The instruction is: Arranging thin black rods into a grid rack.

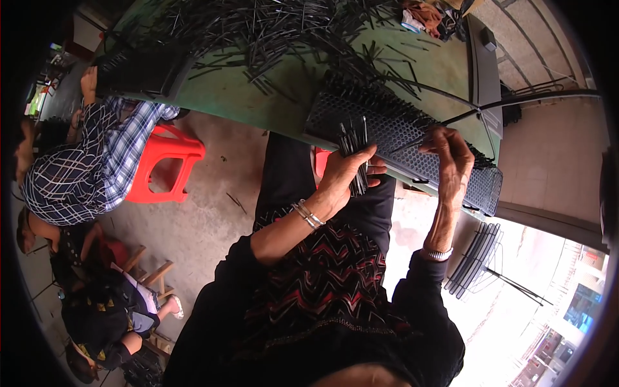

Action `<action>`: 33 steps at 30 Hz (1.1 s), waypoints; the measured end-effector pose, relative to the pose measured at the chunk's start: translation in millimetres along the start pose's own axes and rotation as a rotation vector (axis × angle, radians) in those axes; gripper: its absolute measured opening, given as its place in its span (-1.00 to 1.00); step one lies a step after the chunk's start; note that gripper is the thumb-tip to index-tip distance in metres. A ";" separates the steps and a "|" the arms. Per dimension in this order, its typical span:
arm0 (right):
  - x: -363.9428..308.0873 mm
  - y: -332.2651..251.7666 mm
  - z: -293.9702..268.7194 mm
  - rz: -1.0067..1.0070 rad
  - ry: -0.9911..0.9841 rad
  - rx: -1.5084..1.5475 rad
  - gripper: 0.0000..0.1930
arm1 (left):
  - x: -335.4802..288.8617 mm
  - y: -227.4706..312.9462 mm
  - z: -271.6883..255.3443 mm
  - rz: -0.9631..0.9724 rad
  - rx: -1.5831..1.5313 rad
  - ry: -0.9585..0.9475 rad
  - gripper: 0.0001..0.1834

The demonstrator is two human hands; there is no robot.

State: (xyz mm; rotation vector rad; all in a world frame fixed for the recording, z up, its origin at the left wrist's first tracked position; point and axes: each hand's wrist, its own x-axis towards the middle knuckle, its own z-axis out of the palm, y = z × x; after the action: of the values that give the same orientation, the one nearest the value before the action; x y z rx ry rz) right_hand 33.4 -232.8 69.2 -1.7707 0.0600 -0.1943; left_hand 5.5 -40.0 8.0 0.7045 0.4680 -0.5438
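My left hand [340, 177] is closed round a bundle of thin black sticks [354, 138], which stand roughly upright out of the fist. Just right of it, my right hand [449, 160] pinches one dark stick [407, 144] over a perforated black rack [380, 132]. The rack lies slantwise along the near edge of the green table, its face full of small holes. Rows of black sticks [367, 95] stick up along its far side. The exact fingertip hold of my right hand is partly blurred.
A large heap of loose black sticks [271, 32] covers the far part of the green table [222, 97]. A second black rack [145, 71] lies at left, near a seated person in checks [71, 174]. Red stool [171, 161] at left; dark metal rods [480, 106] cross at right.
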 end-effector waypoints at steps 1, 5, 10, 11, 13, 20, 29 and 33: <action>1.5 0.6 -1.5 -0.046 0.066 -0.009 -0.79 | -0.2 -0.5 1.3 -0.003 0.000 0.000 -0.77; 8.3 8.2 17.0 -0.154 0.214 -0.050 -0.87 | -6.0 -6.5 4.9 -0.089 0.076 -0.055 -0.71; 19.0 28.0 22.4 -0.213 0.253 -0.199 -0.90 | -4.5 -18.9 5.8 -0.153 0.066 -0.030 -0.70; 19.5 27.1 21.7 -0.222 0.257 -0.265 -0.90 | -3.3 -19.2 2.4 -0.136 0.090 -0.046 -0.72; 17.9 19.7 18.5 -0.201 0.236 -0.330 -0.88 | -1.9 -20.0 -1.5 -0.121 0.114 -0.062 -0.73; 16.8 10.5 16.5 -0.208 0.176 -0.452 -0.85 | -4.5 -15.9 1.2 -0.071 0.142 -0.065 -0.76; 21.1 4.8 14.7 -0.239 0.099 -0.466 -0.88 | -4.0 -17.8 -1.4 -0.083 0.132 -0.015 -0.77; 25.2 9.4 12.0 -0.277 0.062 -0.458 -0.89 | -5.4 -16.5 0.9 -0.089 0.136 -0.026 -0.78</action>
State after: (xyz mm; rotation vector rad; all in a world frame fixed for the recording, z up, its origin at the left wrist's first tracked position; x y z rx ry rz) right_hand 60.8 -226.8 60.1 -2.2275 -0.1055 -0.4652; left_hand -8.5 -49.5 3.9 0.8080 0.4424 -0.6726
